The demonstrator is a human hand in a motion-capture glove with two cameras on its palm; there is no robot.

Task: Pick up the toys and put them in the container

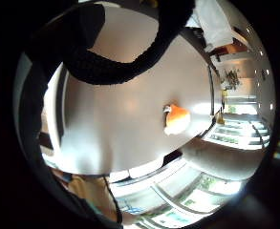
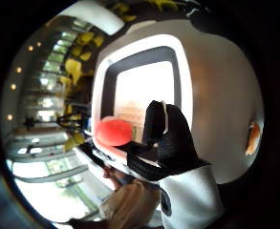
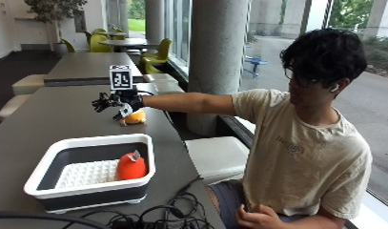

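An orange toy [image 3: 135, 117] lies on the grey table [image 3: 54, 117], far from the person. The gloved right hand [image 3: 117, 102] hovers just above and slightly left of it, fingers spread, holding nothing. A white container with a dark inside [image 3: 86, 143] stands near the table's front edge, with a red toy [image 3: 131, 167] upright in its right corner. In the little finger side palm view the orange toy [image 1: 177, 119] sits on the tabletop apart from a black gloved finger [image 1: 120, 67]. The thumb side palm view shows the container [image 2: 185, 71], the red toy [image 2: 113, 132] and loosely bent gloved fingers [image 2: 170, 136].
Black cables [image 3: 149, 214] lie coiled at the table's front edge beside the container. A white bench seat [image 3: 219, 155] and a concrete pillar [image 3: 219, 47] stand right of the table. A second table [image 3: 86, 64] continues beyond.
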